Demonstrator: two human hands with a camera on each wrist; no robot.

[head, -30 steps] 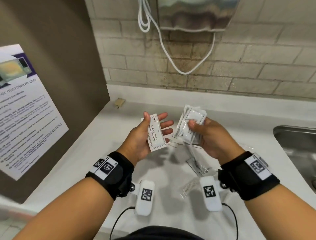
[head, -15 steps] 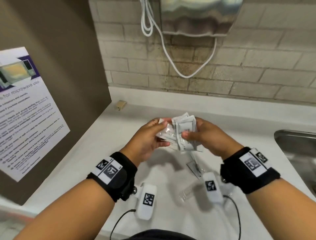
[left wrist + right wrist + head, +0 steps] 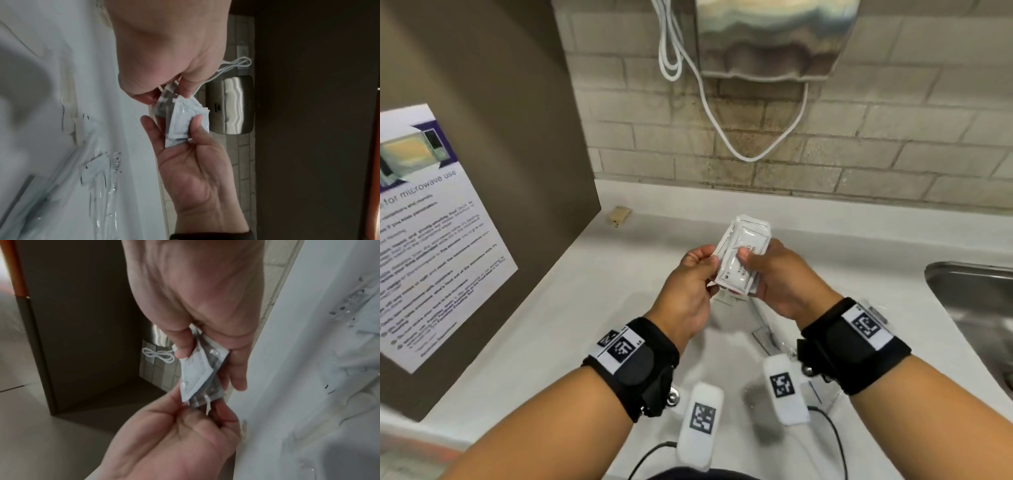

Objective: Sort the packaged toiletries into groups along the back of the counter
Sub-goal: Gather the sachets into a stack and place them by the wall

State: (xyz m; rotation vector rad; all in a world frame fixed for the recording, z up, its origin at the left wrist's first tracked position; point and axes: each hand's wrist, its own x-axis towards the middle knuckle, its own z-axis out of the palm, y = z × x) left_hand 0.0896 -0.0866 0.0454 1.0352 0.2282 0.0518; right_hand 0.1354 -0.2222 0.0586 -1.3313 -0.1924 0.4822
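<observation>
Both grips closed on sachet stack (image 3: 739, 260): left hand (image 3: 688, 291), right hand (image 3: 784, 281). Loose clear packets (image 3: 96, 170) on counter (image 3: 571, 308) beneath; sink (image 3: 969, 301) right.

Both hands (image 3: 197, 305) pinch stacked sachets (image 3: 200, 369).

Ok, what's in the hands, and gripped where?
Both hold one stack of sachets: right hand pinches its right side, left hand pinches its left edge.
</observation>
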